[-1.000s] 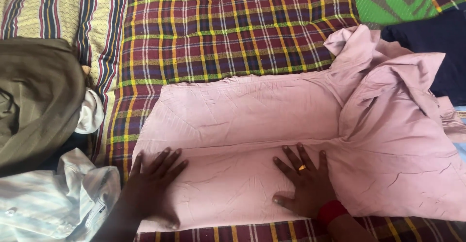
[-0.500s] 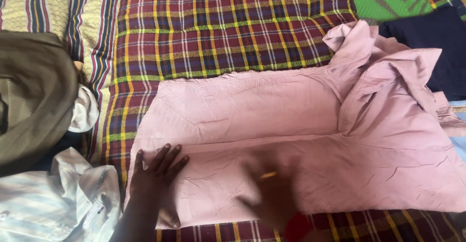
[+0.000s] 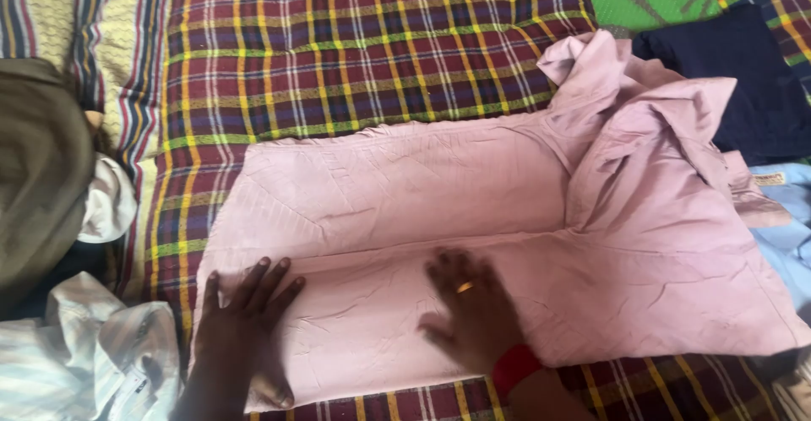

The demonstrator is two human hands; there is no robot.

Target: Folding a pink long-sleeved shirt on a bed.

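The pink shirt point(image 3: 473, 210) lies spread flat across the middle of the plaid mattress point(image 3: 355, 49), its collar end bunched toward the right edge. My left hand point(image 3: 241, 324) presses flat on the shirt's near left corner, fingers point(image 3: 270, 282) spread open and gripping nothing. My right hand point(image 3: 473, 315), with a ring and a red wristband point(image 3: 514, 366), lies palm down on the shirt's near middle, fingers open too, a little blurred. At the mattress's left edge sit an olive garment point(image 3: 38, 176) and a pale striped shirt point(image 3: 84, 353). A dark navy cloth point(image 3: 743, 75) lies at the far right corner, a light blue cloth point(image 3: 790, 218) just below it.
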